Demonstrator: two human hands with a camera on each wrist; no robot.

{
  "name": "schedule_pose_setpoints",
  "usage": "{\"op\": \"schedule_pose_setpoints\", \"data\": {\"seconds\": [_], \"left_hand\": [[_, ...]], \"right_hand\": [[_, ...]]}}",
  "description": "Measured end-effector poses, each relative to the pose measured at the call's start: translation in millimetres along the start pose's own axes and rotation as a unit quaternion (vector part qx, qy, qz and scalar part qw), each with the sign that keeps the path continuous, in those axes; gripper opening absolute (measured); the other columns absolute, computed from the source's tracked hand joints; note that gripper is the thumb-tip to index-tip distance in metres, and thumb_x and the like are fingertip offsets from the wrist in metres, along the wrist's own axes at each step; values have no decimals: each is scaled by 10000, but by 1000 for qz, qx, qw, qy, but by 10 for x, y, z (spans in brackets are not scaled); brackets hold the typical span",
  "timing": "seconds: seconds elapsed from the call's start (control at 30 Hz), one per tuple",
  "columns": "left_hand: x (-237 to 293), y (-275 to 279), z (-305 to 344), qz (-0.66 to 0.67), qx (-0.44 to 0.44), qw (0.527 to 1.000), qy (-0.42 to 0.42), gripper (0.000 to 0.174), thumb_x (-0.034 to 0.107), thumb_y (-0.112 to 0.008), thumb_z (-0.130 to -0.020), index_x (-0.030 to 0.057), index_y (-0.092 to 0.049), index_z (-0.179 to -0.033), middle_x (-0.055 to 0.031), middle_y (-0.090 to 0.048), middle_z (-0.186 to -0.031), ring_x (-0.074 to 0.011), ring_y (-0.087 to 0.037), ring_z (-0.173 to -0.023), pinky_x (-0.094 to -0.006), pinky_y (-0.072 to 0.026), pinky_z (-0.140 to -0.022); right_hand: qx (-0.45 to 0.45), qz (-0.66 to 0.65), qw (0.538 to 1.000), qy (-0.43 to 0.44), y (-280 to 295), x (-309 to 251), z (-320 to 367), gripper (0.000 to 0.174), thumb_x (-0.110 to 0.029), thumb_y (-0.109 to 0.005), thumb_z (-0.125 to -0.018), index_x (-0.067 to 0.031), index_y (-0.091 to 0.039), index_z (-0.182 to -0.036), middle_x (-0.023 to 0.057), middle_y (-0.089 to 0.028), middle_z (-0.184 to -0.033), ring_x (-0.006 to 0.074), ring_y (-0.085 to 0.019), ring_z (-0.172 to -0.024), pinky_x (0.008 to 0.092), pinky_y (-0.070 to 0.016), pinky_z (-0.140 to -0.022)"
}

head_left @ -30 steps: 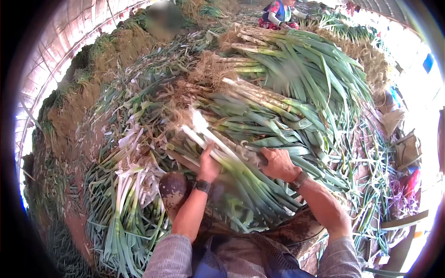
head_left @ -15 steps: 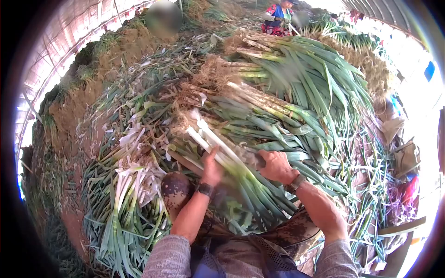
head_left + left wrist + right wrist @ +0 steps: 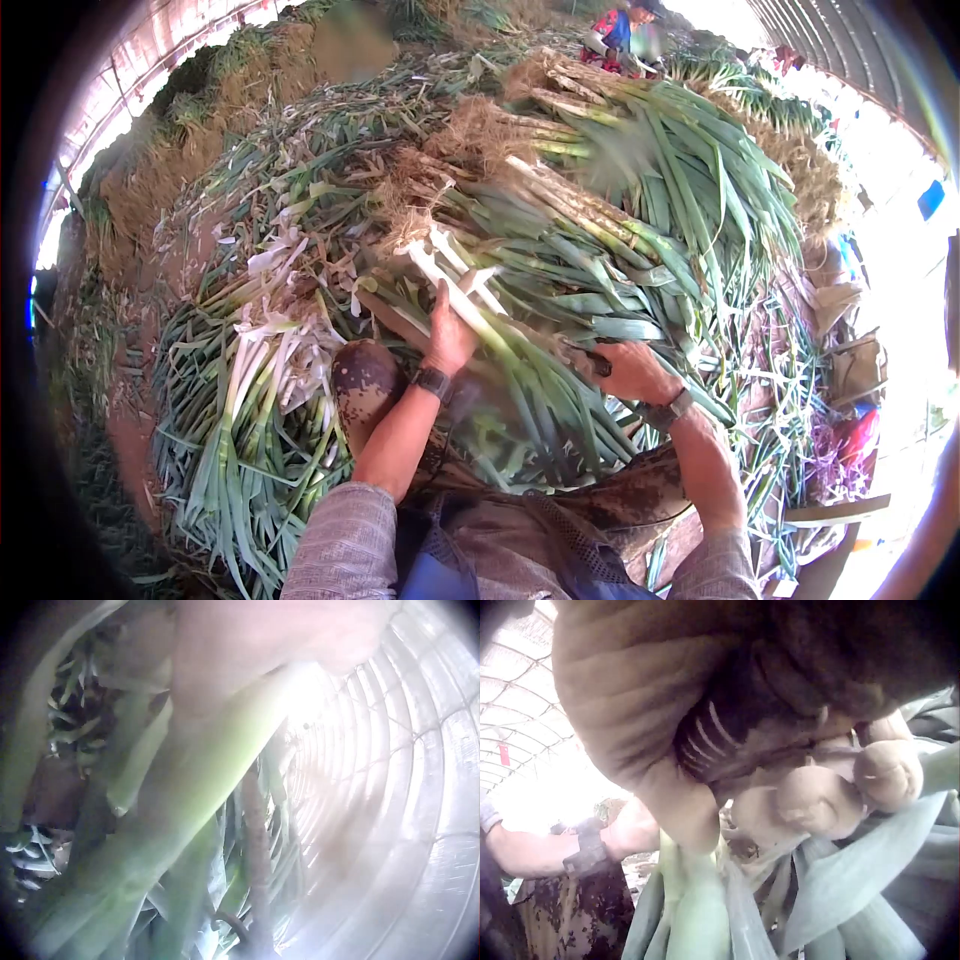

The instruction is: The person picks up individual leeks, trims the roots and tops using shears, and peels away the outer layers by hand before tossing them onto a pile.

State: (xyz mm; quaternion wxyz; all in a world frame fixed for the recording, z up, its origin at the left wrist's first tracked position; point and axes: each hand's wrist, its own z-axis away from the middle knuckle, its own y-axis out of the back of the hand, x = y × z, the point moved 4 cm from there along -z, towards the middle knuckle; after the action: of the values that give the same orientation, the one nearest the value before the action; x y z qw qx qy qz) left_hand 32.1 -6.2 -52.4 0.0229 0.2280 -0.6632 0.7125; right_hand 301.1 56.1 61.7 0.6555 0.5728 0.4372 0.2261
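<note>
Strong daylight enters through the translucent plastic roof (image 3: 390,787) and burns out the right side of the head view, which bends like a fisheye inside a black rim. Both wrist views are blurred: the pale green leek stalks (image 3: 187,817) and the right hand (image 3: 652,712), shadowed around a dark ribbed handle (image 3: 712,742), are too near.

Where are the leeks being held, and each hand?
leek bunch (image 3: 530,390): head view, on its green leaves between the hands.
left hand (image 3: 450,340): head view, on the back of the hand.
right hand (image 3: 637,373): head view, on the knuckles, gripping a dark handle (image 3: 599,362).

Far-off worker (image 3: 618,32) in red, arched plastic roof (image 3: 405,787)
</note>
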Motion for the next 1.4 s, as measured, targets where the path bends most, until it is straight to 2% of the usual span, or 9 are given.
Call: {"op": "schedule_pose_setpoints", "data": {"seconds": [0.27, 0.37, 0.6, 0.77, 0.9, 1.07, 1.13, 1.27, 1.4], "left_hand": [[-110, -199, 50, -148, -13, 989, -17, 488, 316, -608, -958, 46, -518, -1355, -75, -591, -1129, -243, -608, -1014, -384, -505, -922], [-178, -230, 52, -168, -61, 984, 4, 526, 407, -600, -957, 65, -515, -1347, -34, -604, -1004, -190, -606, -922, -366, -512, -880], [-166, -152, 56, -48, -74, 996, 27, 704, 649, -423, -959, 63, -472, -1347, -56, -586, -1032, -221, -608, -917, -392, -497, -879], [-36, -23, -50, -34, 11, 999, -28, 727, 665, -386, -958, 56, -478, -1344, -70, -609, -1038, -247, -610, -935, -422, -503, -895], [185, -49, -67, -54, 39, 993, -95, 382, 305, -474, -1012, 11, -600, -1220, -71, -647, -1088, -227, -607, -1014, -388, -495, -942], [208, 524, -216, -24, 20, 996, -78, 352, 248, -514, -998, -20, -577, -1218, -137, -634, -1200, -248, -610, -1068, -387, -489, -974], [216, 689, -274, -33, 129, 986, -104, 365, 244, -527, -993, -24, -556, -1240, -153, -630, -1212, -256, -611, -1077, -395, -487, -979], [343, 694, -286, -91, 107, 983, -122, 289, 93, -584, -922, -16, -576, -1189, -114, -644, -1139, -244, -625, -1040, -404, -490, -968], [323, 742, -256, -199, 93, 968, -123, 278, 46, -605, -885, -14, -607, -1156, -80, -655, -1092, -208, -626, -1012, -372, -490, -944]], "right_hand": [[71, -48, 996, 8, 27, -396, -273, 292, -307, -672, -820, -74, -657, -996, 195, -675, -779, 405, -647, -730, 511, -492, -676], [83, -63, 995, 6, 129, -584, -473, 281, -308, -664, -820, -76, -653, -978, 200, -675, -796, 413, -640, -743, 518, -484, -684], [59, -22, 998, 2, -32, -430, -527, 253, -280, -647, -820, -77, -656, -971, 188, -667, -774, 414, -631, -745, 510, -490, -696], [15, -18, 1000, -18, 52, -413, -359, 257, -295, -652, -833, -74, -669, -964, 179, -662, -749, 397, -635, -726, 485, -491, -666], [-78, -40, 996, -24, 29, -247, -96, 296, -318, -633, -858, -96, -682, -1047, 188, -671, -793, 398, -639, -758, 479, -499, -699], [-159, -3, 986, -51, 11, -145, 192, 318, -333, -612, -872, -119, -699, -1091, 195, -679, -825, 397, -647, -797, 476, -508, -735], [-118, -36, 991, -59, 4, -85, 219, 323, -356, -605, -882, -116, -699, -1076, 194, -678, -824, 398, -648, -800, 479, -507, -735], [-152, 14, 988, -3, -175, -51, 280, 272, -344, -634, -852, -104, -681, -971, 166, -662, -758, 387, -637, -713, 484, -501, -673], [-25, -71, 997, 16, -148, -4, 200, 277, -313, -674, -832, -98, -694, -1005, 161, -662, -741, 374, -646, -709, 449, -519, -659]]}}
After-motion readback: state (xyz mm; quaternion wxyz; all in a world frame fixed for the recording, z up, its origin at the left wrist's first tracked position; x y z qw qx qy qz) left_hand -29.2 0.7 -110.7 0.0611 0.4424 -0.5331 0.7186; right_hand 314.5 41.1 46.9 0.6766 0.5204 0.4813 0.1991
